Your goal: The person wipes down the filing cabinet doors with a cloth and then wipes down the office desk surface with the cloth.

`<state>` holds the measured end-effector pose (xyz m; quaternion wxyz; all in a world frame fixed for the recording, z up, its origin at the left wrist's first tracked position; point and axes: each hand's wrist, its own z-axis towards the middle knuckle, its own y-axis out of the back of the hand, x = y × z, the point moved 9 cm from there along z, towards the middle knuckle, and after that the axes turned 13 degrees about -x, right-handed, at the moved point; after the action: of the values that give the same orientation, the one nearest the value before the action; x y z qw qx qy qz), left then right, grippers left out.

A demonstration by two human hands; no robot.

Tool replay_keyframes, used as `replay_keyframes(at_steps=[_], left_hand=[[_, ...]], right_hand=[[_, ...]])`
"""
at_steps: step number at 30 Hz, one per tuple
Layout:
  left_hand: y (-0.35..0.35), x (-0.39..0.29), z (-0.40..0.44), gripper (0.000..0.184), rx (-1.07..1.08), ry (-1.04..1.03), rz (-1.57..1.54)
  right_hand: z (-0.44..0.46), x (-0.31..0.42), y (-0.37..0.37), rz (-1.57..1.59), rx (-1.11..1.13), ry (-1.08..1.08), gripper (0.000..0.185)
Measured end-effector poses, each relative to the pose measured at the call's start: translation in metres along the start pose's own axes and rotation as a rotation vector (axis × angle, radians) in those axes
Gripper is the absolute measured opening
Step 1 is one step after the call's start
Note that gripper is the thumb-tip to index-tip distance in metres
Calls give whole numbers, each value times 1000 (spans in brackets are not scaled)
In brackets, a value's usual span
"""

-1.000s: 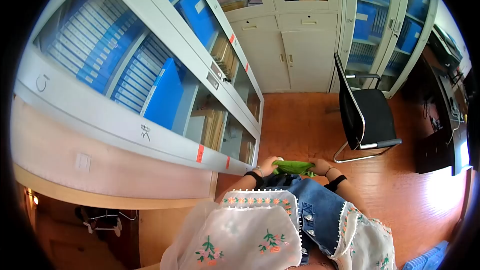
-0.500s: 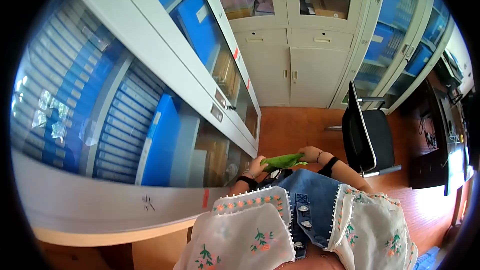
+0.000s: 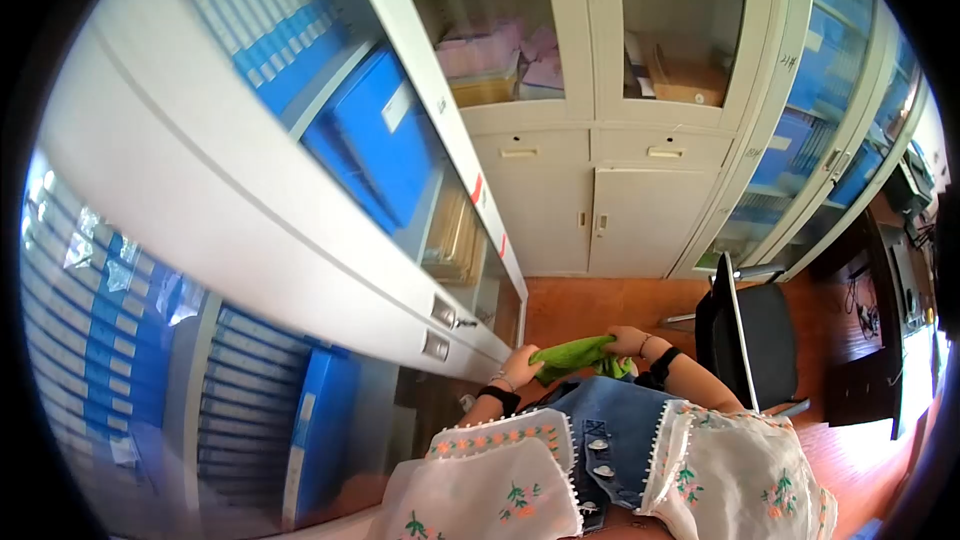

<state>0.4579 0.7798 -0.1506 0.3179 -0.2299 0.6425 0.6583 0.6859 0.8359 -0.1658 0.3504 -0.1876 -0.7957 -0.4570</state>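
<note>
A bright green cloth (image 3: 572,356) is stretched between my two hands, in front of my denim top. My left hand (image 3: 521,367) is closed around its left end, close to the lower edge of the glass-doored cabinet (image 3: 300,240). The cloth's right end is gripped by my right hand (image 3: 629,342), over the reddish-brown floor. Part of the cloth hangs down below my right hand. Dark bands circle both wrists.
Blue binders (image 3: 375,140) fill the shelves behind glass on the left. A white cabinet (image 3: 645,220) with drawers and doors stands ahead. To the right are a black chair (image 3: 765,340) and a dark desk (image 3: 860,370).
The view has tilted up, so the cabinets and chair sit lower in the picture. Both hands still hold the green cloth, which now shows more hanging folds near the right hand.
</note>
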Motion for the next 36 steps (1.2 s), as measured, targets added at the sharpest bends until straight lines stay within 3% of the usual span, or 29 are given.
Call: replay_keyframes(at_steps=[1, 3, 4, 6, 7, 8, 11, 12, 13, 15, 18, 20, 23, 24, 25, 26, 27, 30, 32, 33, 35, 36], left_hand=[[3, 3, 11, 28, -31, 5, 33], [14, 3, 37, 30, -91, -24, 111], [23, 4, 51, 31, -116, 55, 229], [48, -24, 88, 34, -177, 39, 288], [61, -40, 107, 37, -226, 35, 379], [73, -53, 128, 37, -275, 88, 274], [101, -86, 211, 35, -467, 129, -23], [105, -94, 241, 34, -457, 247, -215], [109, -124, 263, 33, -478, 361, -665], [127, -191, 304, 33, -499, 406, -1057], [184, -267, 371, 37, -685, -1, -1173], [234, -324, 397, 38, -791, -244, -1051], [322, -410, 412, 38, -1162, -625, -543], [345, -454, 394, 37, -1326, -810, -279], [364, -482, 391, 35, -1440, -946, -157], [378, -505, 389, 34, -1505, -1030, -87], [393, -524, 396, 39, -1472, -1117, -75], [419, -565, 407, 37, -1377, -1136, -92], [423, -584, 428, 35, -1375, -1119, 171], [425, -579, 439, 35, -1378, -1124, 158], [411, -568, 462, 36, -1411, -1140, 360], [408, -565, 461, 40, -1352, -1102, 322]], right_hand=[[11, 9, 8, 33, 15, 36, 35], [26, 26, 22, 411, 226, -210, 37], [28, 48, 42, 535, 226, -225, 38], [54, 76, 84, 644, 224, -212, 39], [71, 94, 106, 742, 213, -98, 39], [83, 109, 127, 840, 211, 9, 40], [114, 141, 201, 1163, 204, 51, 41], [118, 155, 227, 1324, 209, 63, 41], [119, 170, 256, 1369, 176, 126, 41], [118, 201, 312, 1390, 114, 318, 45], [107, 255, 391, 1264, 5, 629, 54], [84, 300, 437, 1146, -138, 800, 59], [52, 367, 501, 834, -432, 1163, 59], [40, 388, 522, 646, -615, 1278, 57], [19, 408, 542, 319, -971, 1340, 54], [-3, 431, 556, 244, -1142, 1467, 47], [-22, 452, 569, -90, -1496, 1644, 47], [-60, 497, 591, -105, -1616, 1539, 35], [-38, 519, 615, -346, -1680, 1326, 41], [-34, 521, 618, -360, -1685, 1325, 41], [-8, 526, 608, -825, -1762, 1145, 41], [0, 525, 601, -816, -1747, 1170, 40]])
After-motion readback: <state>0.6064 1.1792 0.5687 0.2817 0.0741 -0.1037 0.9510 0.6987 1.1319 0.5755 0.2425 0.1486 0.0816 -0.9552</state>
